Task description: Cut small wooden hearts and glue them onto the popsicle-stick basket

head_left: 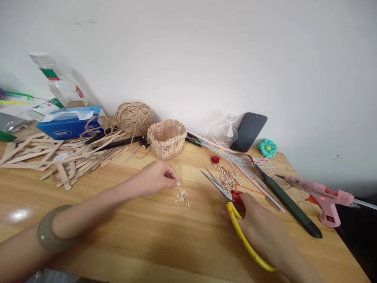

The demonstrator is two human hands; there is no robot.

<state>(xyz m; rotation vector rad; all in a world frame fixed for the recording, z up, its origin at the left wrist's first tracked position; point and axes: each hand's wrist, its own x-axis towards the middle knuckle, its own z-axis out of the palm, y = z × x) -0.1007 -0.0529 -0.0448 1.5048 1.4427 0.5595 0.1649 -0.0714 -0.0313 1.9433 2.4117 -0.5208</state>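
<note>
My left hand (156, 176) is closed in a pinch on a small pale wood chip (178, 183), just above the table. Right below it lies a little pile of similar wood chips (182, 196). My right hand (259, 224) grips scissors (235, 222) with yellow and red handles; their blades are parted and point up and to the left. Behind my left hand stands a small basket (167, 147) made of craft sticks, with a silvery cord around it. A heap of wood bits (226, 177) and a red rose (215, 159) lie beyond the scissors.
Craft sticks (64, 169), a blue tissue box (72, 124), a glass bottle (63, 84) and a twine ball (134, 118) fill the left. Toward the right are a phone (249, 131), a teal flower (268, 148), a green-handled tool (290, 202) and a pink glue gun (326, 196).
</note>
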